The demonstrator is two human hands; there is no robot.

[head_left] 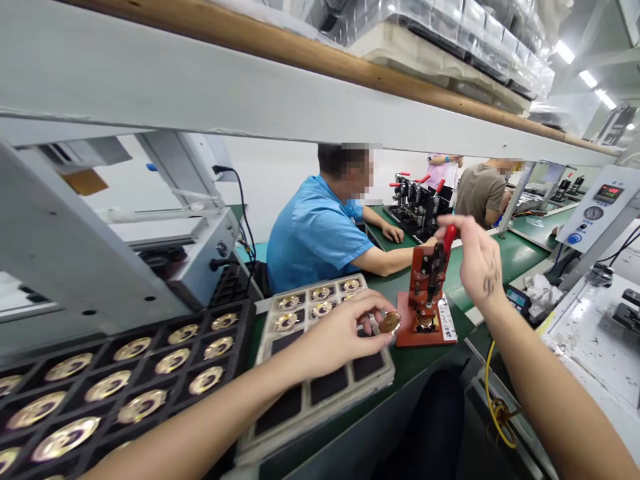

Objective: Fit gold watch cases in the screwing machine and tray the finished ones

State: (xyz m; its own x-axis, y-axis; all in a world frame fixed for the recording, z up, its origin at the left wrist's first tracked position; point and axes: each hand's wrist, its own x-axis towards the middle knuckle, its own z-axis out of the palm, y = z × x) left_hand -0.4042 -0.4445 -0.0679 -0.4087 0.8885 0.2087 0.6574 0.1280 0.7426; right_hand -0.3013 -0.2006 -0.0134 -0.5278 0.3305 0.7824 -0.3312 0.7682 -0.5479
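My left hand (357, 327) pinches a round gold part (390, 323) between thumb and fingers, just left of a red-brown toggle press (417, 293). My right hand (470, 257) is raised at the press's red handle (449, 239), its fingers stretched out over the top and the palm beside the handle. Another gold part (426, 324) sits in the base of the press. Below my left forearm lies a pale tray (385, 377) with gold parts in its back compartments and bare dark compartments nearer me.
A black tray (247, 333) of gold parts fills the lower left. Beyond the bench, a person in a blue shirt (315, 233) works near several black presses (417, 203). A shelf beam (300, 100) crosses overhead. A control box (597, 207) and yellow cable (490, 393) are at right.
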